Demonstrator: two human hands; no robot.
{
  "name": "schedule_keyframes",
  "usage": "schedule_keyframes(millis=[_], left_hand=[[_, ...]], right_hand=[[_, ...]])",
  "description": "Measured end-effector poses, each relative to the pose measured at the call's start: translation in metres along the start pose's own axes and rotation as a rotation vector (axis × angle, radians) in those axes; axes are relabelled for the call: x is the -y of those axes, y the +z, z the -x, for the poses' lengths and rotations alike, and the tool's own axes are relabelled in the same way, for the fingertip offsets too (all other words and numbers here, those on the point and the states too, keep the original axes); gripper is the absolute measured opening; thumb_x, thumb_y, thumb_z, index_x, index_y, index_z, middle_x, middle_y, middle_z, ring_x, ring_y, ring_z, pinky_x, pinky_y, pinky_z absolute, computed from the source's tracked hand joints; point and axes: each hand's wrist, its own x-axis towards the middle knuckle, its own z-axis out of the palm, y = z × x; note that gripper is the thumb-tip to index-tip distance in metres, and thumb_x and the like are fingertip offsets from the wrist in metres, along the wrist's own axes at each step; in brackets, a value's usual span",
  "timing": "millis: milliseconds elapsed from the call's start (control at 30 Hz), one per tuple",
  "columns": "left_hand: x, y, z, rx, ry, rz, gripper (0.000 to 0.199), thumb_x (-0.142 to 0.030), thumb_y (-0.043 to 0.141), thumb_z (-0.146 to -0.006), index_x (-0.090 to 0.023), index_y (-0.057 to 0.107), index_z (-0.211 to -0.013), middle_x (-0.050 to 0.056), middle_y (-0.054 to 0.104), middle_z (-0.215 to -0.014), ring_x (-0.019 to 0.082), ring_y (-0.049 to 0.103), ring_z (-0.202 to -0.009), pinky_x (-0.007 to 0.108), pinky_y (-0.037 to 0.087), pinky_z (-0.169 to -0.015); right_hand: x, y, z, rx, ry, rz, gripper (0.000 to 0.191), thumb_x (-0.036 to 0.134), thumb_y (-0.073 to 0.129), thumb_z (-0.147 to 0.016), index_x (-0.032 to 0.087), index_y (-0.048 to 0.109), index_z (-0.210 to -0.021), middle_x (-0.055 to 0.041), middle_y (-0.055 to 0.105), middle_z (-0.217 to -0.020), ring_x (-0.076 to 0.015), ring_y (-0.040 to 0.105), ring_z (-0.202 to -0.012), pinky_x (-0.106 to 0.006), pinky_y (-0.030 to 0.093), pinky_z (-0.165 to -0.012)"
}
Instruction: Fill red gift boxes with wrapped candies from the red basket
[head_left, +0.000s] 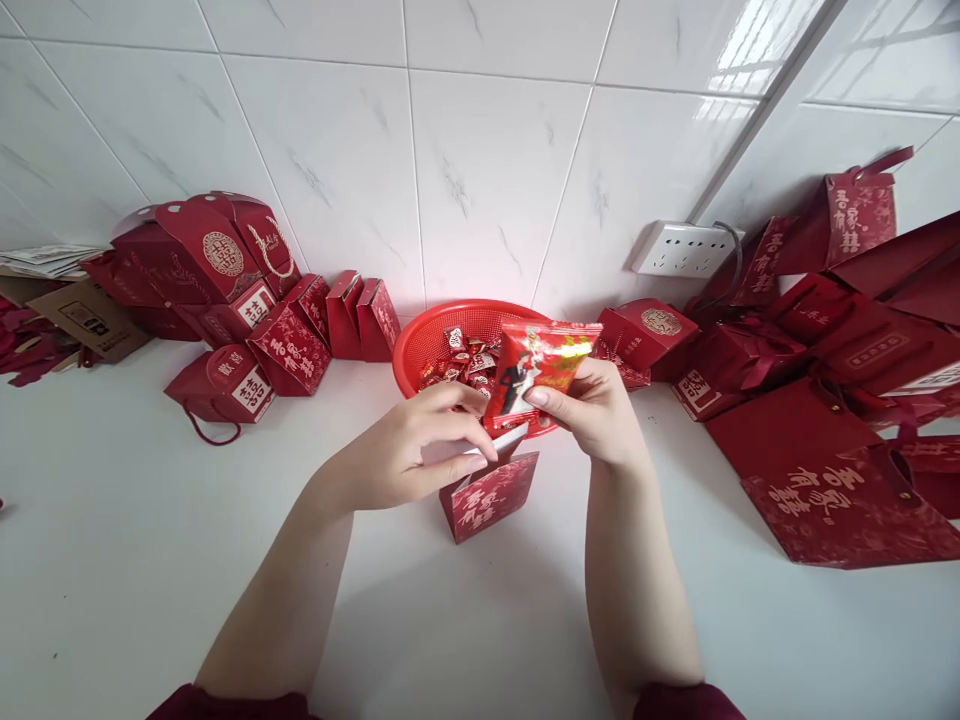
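Between the thumb and fingers of my right hand (600,415) is a shiny red and gold snack packet (536,370) printed with a couple, held tilted above an open box. That small red gift box (495,498), with gold characters on its front, stands on the table. My left hand (409,445) is at the box's upper left edge, thumb and index finger pinched close at its opening. Some of its other fingertips are hidden behind the packet. Just behind sits a red plastic basket (409,350) with several wrapped candies (480,360) in it.
Red gift boxes (289,350) stand in a group at the left, beside a brown cardboard piece (90,315). More red boxes and bags (847,480) crowd the right side. A white power strip (686,250) with a grey cable is against the tiled wall (495,180).
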Motion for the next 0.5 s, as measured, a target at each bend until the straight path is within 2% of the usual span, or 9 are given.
schedule_keyframes(millis=[67,133,233,333,400,500], left_hand=[[-0.001,0.001,0.001,0.068,0.012,-0.104,0.023,-0.021,0.053,-0.096,-0.028,0.075,-0.1,0.004,0.058,-0.122,0.02,0.055,-0.118,0.027,0.044,-0.095],[0.0,0.004,0.001,0.102,-0.035,-0.193,0.025,-0.021,0.051,-0.097,-0.028,0.075,-0.099,0.003,0.059,-0.122,0.02,0.058,-0.11,0.027,0.045,-0.089],[0.003,0.008,-0.001,0.173,-0.125,-0.231,0.02,-0.024,0.053,-0.094,-0.024,0.073,-0.09,0.003,0.063,-0.111,0.019,0.06,-0.096,0.028,0.044,-0.081],[0.007,0.013,-0.002,0.24,-0.228,-0.202,0.016,-0.034,0.06,-0.088,-0.021,0.069,-0.084,0.003,0.064,-0.094,0.019,0.06,-0.081,0.028,0.043,-0.069],[0.008,0.017,-0.002,0.253,-0.292,-0.165,0.015,-0.036,0.063,-0.084,-0.021,0.066,-0.084,0.001,0.063,-0.081,0.017,0.056,-0.068,0.027,0.04,-0.059],[0.009,0.017,-0.001,0.209,-0.316,-0.104,0.018,-0.04,0.067,-0.079,-0.022,0.064,-0.082,-0.002,0.059,-0.069,0.015,0.051,-0.058,0.026,0.035,-0.051]], right_hand=[[0.0,-0.012,0.004,0.062,0.016,-0.01,0.011,0.033,0.08,-0.08,0.023,0.075,-0.08,0.0015,0.067,-0.068,-0.0116,0.057,-0.054,-0.023,0.048,-0.044],[0.004,-0.022,0.008,0.151,0.052,-0.005,0.011,0.034,0.076,-0.084,0.023,0.075,-0.083,0.0006,0.068,-0.069,-0.0126,0.058,-0.055,-0.022,0.046,-0.04],[0.012,-0.025,0.01,0.361,0.123,0.054,0.016,0.035,0.069,-0.09,0.022,0.075,-0.097,-0.0048,0.073,-0.09,-0.0173,0.067,-0.073,-0.028,0.057,-0.056],[0.013,-0.02,0.007,0.522,0.127,0.132,0.021,0.034,0.064,-0.093,0.021,0.073,-0.107,-0.0067,0.071,-0.102,-0.0194,0.067,-0.087,-0.033,0.059,-0.075],[0.008,-0.015,0.005,0.581,0.153,0.194,0.022,0.034,0.062,-0.094,0.022,0.072,-0.109,-0.0045,0.071,-0.098,-0.0182,0.066,-0.085,-0.032,0.058,-0.076],[0.001,-0.01,0.003,0.63,0.269,0.286,0.019,0.033,0.056,-0.096,0.024,0.069,-0.108,-0.001,0.068,-0.089,-0.0153,0.062,-0.074,-0.028,0.058,-0.063]])
